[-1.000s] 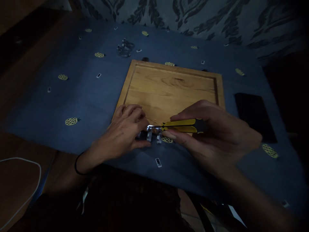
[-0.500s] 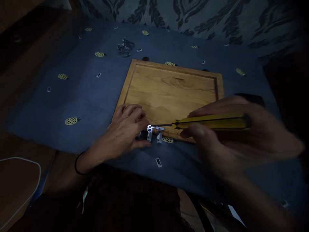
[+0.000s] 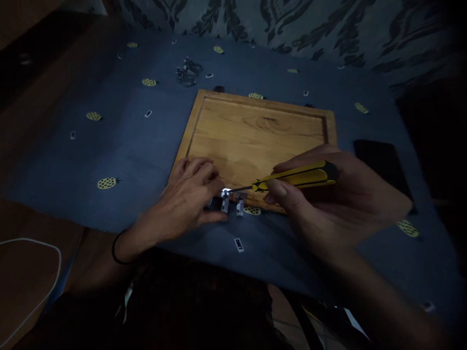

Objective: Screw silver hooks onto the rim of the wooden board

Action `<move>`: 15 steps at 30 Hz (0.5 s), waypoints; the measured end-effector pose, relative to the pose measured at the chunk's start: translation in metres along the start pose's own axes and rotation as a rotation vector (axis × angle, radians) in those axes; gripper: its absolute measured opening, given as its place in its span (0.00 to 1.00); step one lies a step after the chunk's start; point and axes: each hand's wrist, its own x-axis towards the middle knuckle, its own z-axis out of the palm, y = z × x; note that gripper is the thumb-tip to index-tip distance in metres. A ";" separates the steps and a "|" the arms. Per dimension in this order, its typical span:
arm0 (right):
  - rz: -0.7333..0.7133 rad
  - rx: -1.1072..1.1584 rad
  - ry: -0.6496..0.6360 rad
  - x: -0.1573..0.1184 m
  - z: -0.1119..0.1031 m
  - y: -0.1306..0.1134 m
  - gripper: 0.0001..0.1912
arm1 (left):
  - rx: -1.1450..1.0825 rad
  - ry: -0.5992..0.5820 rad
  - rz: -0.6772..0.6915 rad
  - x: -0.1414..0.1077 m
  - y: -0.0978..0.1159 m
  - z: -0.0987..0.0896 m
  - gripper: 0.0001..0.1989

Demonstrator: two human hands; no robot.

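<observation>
At the near edge of the wooden cutting board (image 3: 262,136), toward its left corner, stands a small bright fitting (image 3: 225,206). The right hand (image 3: 343,204) pinches a yellow-and-black screwdriver (image 3: 306,176), its long axis pointing left to the fitting's top. The left hand (image 3: 186,194) is nearer, just beside; whether it pinches anything, I cannot tell.

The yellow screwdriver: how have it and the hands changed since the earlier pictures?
The right hand, gripping the screwdriver throughout, drew away to the right, then came partway back left. The handle now lies farther right than at first and slants, its back end higher in the picture. Nothing was visibly picked up or let go. The left hand, small clips and wooden board stayed put.
</observation>
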 end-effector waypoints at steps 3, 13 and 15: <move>0.027 0.010 -0.020 -0.001 0.000 -0.001 0.10 | -0.006 -0.007 -0.001 0.001 0.000 0.000 0.25; 0.020 0.018 -0.035 -0.004 0.001 0.003 0.11 | -0.007 -0.020 -0.014 0.002 0.003 -0.001 0.25; -0.001 0.011 -0.053 -0.003 0.000 0.003 0.11 | -0.004 -0.015 -0.009 0.002 0.003 -0.001 0.25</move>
